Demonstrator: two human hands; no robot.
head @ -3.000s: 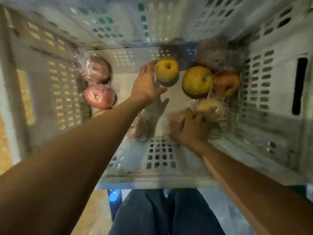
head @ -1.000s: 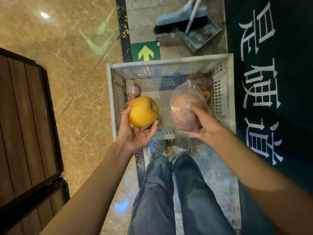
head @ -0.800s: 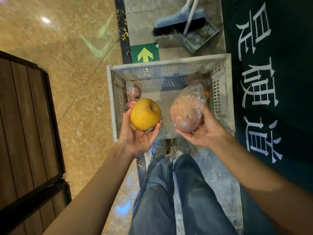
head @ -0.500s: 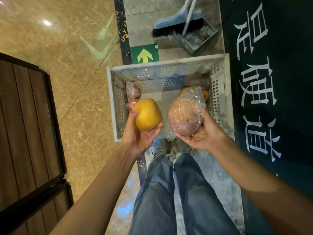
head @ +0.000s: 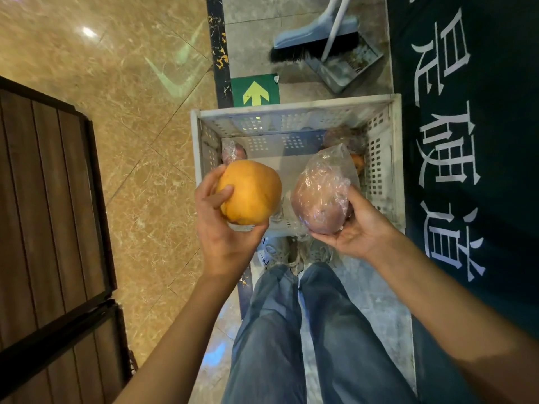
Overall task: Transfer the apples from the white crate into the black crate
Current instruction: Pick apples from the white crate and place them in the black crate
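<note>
View from the head camera, looking down past our two raised forearms. Our left hand [head: 224, 225] has its grip clenched around a bare yellow apple [head: 250, 193], thumb across the near face and fingers curled beneath it. Our right hand [head: 354, 225] cups a pinkish apple wrapped in clear plastic film [head: 322, 196], its grip closed from below and from the outer side, the loose film rising above the fruit. The two apples sit level with each other, apart, with a narrow gap between them.

Directly beyond and below both grips stands the white crate [head: 291, 107] on the floor, its perforated walls visible. Inside it, past the left grip, lies another film-wrapped apple [head: 234, 151]; past the right grip, near the far corner, we see more wrapped fruit [head: 342, 138], partly hidden. The black crate does not appear in this view.

Nearer than the grips are our blue jeans [head: 306, 330] and shoes [head: 277, 252]. Far beyond the crate lie a green arrow sign [head: 255, 90], a broom [head: 315, 42] and a dustpan [head: 347, 65].
</note>
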